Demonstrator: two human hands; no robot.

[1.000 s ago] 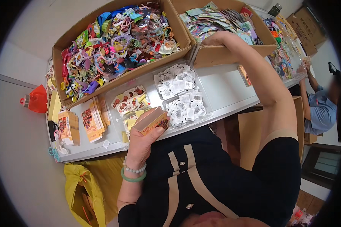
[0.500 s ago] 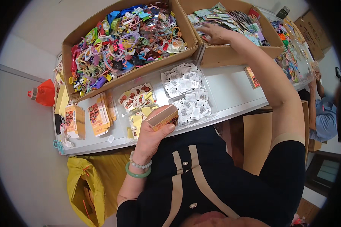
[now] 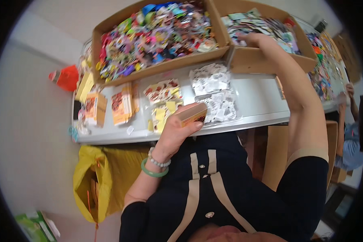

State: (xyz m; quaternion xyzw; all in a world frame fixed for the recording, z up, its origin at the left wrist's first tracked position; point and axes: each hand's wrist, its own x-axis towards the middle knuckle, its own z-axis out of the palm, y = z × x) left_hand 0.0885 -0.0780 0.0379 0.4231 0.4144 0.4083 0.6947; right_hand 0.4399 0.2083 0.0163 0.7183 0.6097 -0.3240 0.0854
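My left hand (image 3: 174, 131) is closed around a small orange printed carton (image 3: 193, 116), held tilted above the front edge of the table. A beaded bracelet and a green bangle circle that wrist. Stretched out to the far right, my right hand (image 3: 252, 39) is inside a cardboard box (image 3: 250, 60) at its near left corner. Flat, colourful packets (image 3: 256, 24) fill this box. The right fingers are blurred and partly hidden among the packets. Beneath and beyond the left hand lie small white sachets (image 3: 220, 105) in clear trays, beside printed cards (image 3: 163, 89) and yellow slips (image 3: 162, 115).
A larger cardboard box (image 3: 165, 66) holds a heap of colourful trinkets. Orange cartons (image 3: 122, 105) stand stacked on the left of the table (image 3: 256, 90). A yellow bag (image 3: 90, 181) hangs below at left. Another person (image 3: 349, 137) is at the far right.
My right hand has drawn nearer to the box's front wall and lower among the packets. My left hand keeps its hold on the carton. The whole view has shifted.
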